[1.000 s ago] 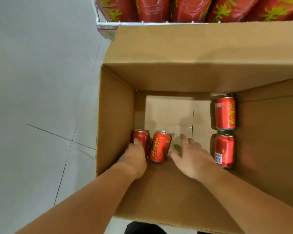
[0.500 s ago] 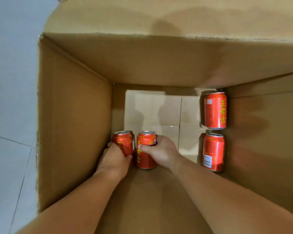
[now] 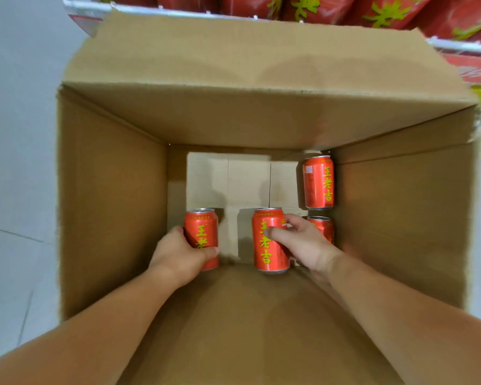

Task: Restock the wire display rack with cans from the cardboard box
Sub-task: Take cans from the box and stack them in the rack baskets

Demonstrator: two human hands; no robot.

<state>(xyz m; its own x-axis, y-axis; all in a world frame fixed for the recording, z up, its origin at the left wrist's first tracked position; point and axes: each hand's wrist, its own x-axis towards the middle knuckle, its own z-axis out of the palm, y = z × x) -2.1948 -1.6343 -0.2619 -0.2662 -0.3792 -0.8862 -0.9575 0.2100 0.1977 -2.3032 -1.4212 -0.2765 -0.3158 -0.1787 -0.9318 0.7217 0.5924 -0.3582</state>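
Cardboard box (image 3: 111, 190), four red cans (image 3: 318, 182) inside

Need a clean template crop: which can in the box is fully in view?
The far can by the right wall. The left hand and right hand each grip one, and the right hand hides part of the near right can.

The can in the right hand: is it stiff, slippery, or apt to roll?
Likely stiff: the can shows a smooth, undented metal wall where the right hand grips it. Its glossy surface may be slightly slippery, though thumb and fingers curl round it. Being round-bodied, it would probably roll if laid on its side; stood upright, it should stay put.
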